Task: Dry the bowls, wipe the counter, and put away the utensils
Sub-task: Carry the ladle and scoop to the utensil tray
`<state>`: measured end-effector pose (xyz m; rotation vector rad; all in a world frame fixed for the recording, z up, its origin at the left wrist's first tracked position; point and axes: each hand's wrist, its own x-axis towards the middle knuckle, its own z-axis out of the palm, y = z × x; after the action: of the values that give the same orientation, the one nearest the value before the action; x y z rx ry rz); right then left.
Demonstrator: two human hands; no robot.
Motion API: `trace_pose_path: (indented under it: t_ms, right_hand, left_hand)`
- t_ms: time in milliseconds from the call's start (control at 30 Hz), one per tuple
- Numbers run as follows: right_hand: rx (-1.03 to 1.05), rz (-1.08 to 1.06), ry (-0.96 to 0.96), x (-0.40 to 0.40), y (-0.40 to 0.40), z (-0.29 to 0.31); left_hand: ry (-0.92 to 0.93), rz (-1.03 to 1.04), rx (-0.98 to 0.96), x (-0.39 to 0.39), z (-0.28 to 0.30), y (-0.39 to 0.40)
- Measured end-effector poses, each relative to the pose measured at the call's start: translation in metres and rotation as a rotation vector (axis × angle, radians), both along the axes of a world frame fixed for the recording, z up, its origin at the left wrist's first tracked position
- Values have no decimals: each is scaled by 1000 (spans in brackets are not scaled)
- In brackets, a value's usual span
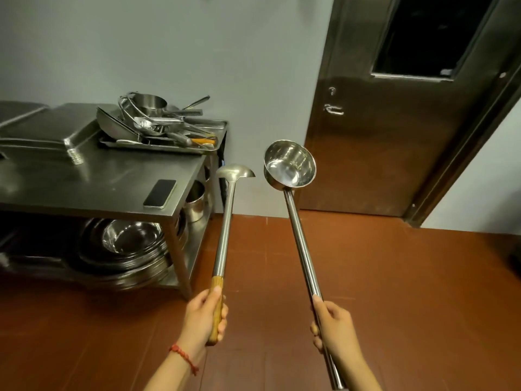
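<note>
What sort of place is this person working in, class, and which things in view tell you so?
Probably a commercial kitchen: a stainless steel worktable, a tray of piled metal utensils, nested steel bowls on its lower shelf, and a steel-clad door.

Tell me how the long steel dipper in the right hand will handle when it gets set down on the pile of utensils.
The dipper looks rigid, all metal, so it shouldn't flex. With its deep cup far from the right hand on a long shaft, it is probably head-heavy and apt to swing. The polished round handle may slip or roll, and the utensil pile on the tray already looks uneven, so it may slide off.
</note>
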<state>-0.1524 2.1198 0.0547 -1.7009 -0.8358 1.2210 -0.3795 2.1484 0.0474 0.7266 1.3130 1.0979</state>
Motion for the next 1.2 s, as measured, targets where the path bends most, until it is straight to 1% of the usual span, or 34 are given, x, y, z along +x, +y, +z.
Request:
trace_pose_path:
  t_ms: [133,300,567,767,1000,1200]
  right_hand:
    - [2,71,-18,9,92,3]
    - [13,169,-57,13,218,3]
    - [32,289,-120,23,412,16]
    - [52,382,-129,35,536,15]
    - [67,579,-226,62,690,8]
    - [42,716,-306,76,791,4]
  left_hand:
    - [-14,46,-2,6,-3,76]
    - [-12,85,37,8,-7,192]
    - [-9,168,101,16,20,370]
    - [-28,278,121,25,22,471]
    - [-32,485,161,51,16,581]
    - [-94,642,181,59,25,654]
